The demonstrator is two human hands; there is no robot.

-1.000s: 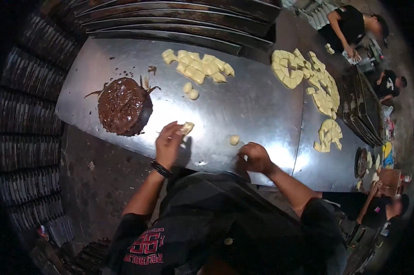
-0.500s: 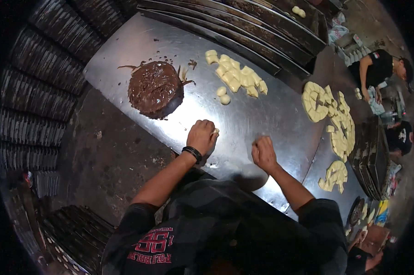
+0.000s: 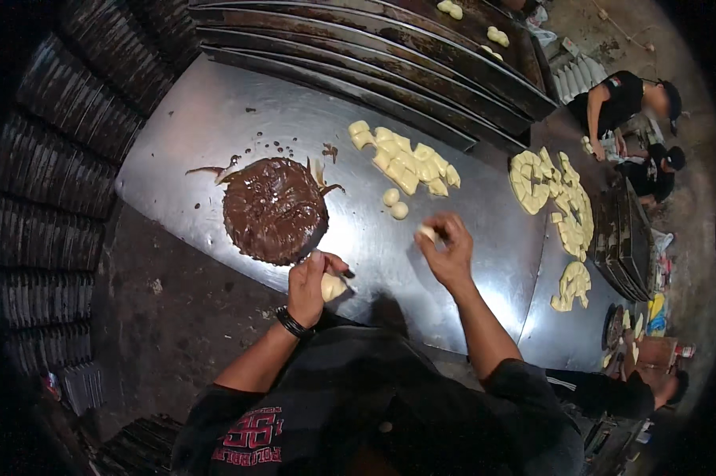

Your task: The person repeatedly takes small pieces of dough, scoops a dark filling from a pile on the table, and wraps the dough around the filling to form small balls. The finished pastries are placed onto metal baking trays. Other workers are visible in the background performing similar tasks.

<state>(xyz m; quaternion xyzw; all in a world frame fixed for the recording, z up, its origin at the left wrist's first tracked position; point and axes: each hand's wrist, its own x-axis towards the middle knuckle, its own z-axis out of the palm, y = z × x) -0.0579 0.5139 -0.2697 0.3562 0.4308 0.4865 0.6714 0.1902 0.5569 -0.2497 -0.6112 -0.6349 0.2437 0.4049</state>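
Note:
My left hand (image 3: pixel 306 287) is at the near edge of the steel table, just below the chocolate mound. Its fingers are curled around a flat piece of pale dough (image 3: pixel 333 288). Something dark, perhaps chocolate, shows by one fingertip. My right hand (image 3: pixel 451 247) is over the table, slightly blurred, pinching a small dough ball (image 3: pixel 428 232) between thumb and fingers. Beyond it lie two rounded dough balls (image 3: pixel 394 203), touching each other. A batch of cut dough pieces (image 3: pixel 405 163) is spread farther back. The glossy brown chocolate mound (image 3: pixel 275 210) sits to the left.
Dark baking trays (image 3: pixel 358 59) are stacked along the table's far edge. More cut dough (image 3: pixel 564 198) lies to the right, near another tray stack (image 3: pixel 618 230). Tray racks (image 3: pixel 57 182) stand at the left. Co-workers (image 3: pixel 620 103) are at the far right.
My left hand has moved left and nearer, and its dough now shows plainly. My right hand has lifted and moved away from me, now with a dough ball in its fingers. The view has shifted.

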